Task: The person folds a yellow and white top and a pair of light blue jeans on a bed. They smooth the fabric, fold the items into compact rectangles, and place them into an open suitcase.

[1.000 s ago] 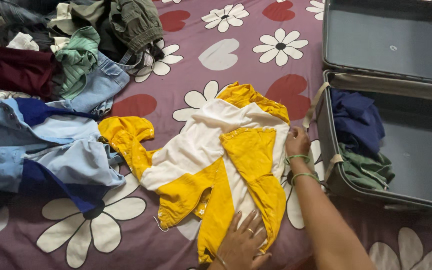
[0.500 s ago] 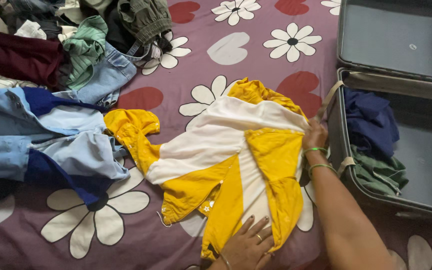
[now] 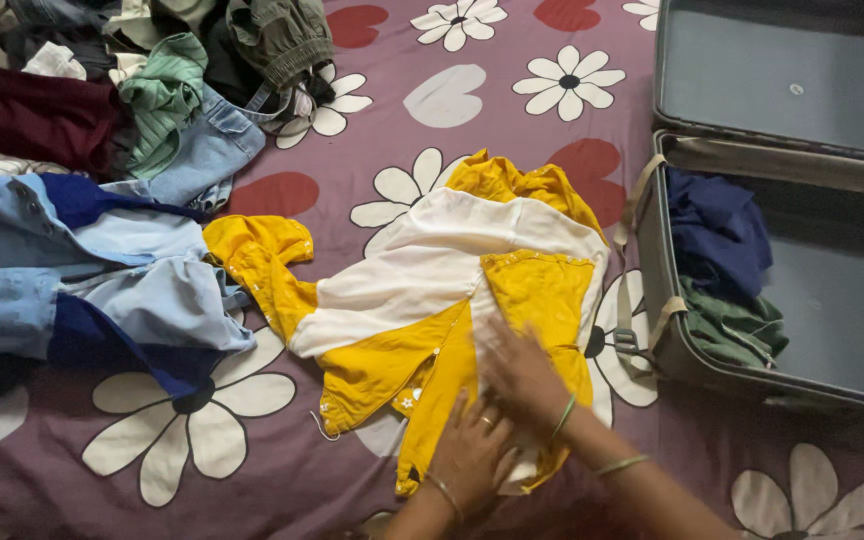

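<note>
Head cam: both hands flat on yellow-and-white garment spread on bed. Left hand at its near hem, right hand just beyond, blurred; fingers splayed, gripping nothing. Garment runs diagonally away; suitcase right.

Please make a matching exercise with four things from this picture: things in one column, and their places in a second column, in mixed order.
Things:
1. yellow and white garment
2. suitcase
3. heap of clothes
4. dark blue cloth

Places:
A. top left of the bed
B. inside the suitcase
C. under both hands
D. open, at the right

Pairs: 1-C, 2-D, 3-A, 4-B
</note>
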